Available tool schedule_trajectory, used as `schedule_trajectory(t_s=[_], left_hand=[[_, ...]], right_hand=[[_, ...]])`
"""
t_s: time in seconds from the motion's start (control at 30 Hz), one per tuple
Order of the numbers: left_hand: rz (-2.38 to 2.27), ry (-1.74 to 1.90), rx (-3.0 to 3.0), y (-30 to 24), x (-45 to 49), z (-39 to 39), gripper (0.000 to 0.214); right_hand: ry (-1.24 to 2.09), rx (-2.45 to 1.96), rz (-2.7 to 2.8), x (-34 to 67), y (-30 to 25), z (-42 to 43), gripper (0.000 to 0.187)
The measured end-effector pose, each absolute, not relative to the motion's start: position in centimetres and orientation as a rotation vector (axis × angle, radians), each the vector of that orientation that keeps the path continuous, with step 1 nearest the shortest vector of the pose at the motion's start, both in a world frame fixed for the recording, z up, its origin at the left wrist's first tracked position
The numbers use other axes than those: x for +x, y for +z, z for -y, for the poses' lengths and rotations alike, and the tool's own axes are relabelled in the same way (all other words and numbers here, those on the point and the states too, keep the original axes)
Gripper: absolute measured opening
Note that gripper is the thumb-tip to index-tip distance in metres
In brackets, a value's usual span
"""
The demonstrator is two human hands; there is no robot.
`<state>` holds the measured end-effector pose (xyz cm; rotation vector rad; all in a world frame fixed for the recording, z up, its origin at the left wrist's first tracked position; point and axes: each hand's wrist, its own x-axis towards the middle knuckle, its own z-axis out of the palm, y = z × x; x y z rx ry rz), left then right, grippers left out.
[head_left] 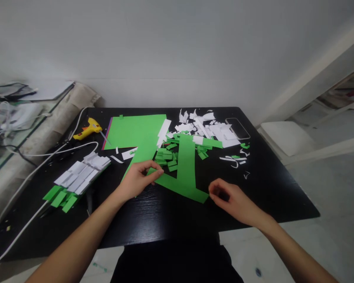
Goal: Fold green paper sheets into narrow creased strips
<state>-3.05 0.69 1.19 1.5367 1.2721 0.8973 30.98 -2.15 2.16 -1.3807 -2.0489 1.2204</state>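
A green paper strip (179, 186) lies at a slant between my two hands, close to the table's front. My left hand (140, 179) pinches its left end between thumb and fingers. At its right tip, the curled fingers of my right hand (234, 198) close on the corner. Another green strip (186, 159) runs away from me and meets the slanted one. Under and beside my left hand is a wider green sheet (147, 151). Small folded green paper pieces (165, 155) are heaped between them.
On the black table (153, 224) are a yellow glue gun (90, 129), a layered white-and-green paper piece (78, 179), stacked coloured sheets (135, 129), white paper scraps (200, 124) and a phone (237, 128). A white cable (20, 232) loops along the left edge.
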Motion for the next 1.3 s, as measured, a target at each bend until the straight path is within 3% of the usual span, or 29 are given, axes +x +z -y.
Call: schedule_trajectory(t_s=[0.23, 0.67, 0.87, 1.3], left_hand=[[-1.235, 0.871, 1.498, 1.1, -2.4, -0.7, 0.023], [-1.179, 0.574, 1.804, 1.2, -1.7, 0.1, 0.018], [-1.226, 0.669, 1.776, 1.3, -1.8, 0.0, 0.022], [-1.016, 0.578, 1.835, 0.5, -1.2, 0.6, 0.009]], right_hand=[[0.923, -1.357, 2.003, 29.9, 3.3, 0.9, 0.011], [1.102, -1.108, 2.311, 22.5, 2.3, 0.1, 0.018], [1.172, -1.152, 2.256, 22.3, 2.6, 0.5, 0.015], [1.06, -1.006, 2.464, 21.5, 2.3, 0.2, 0.019]])
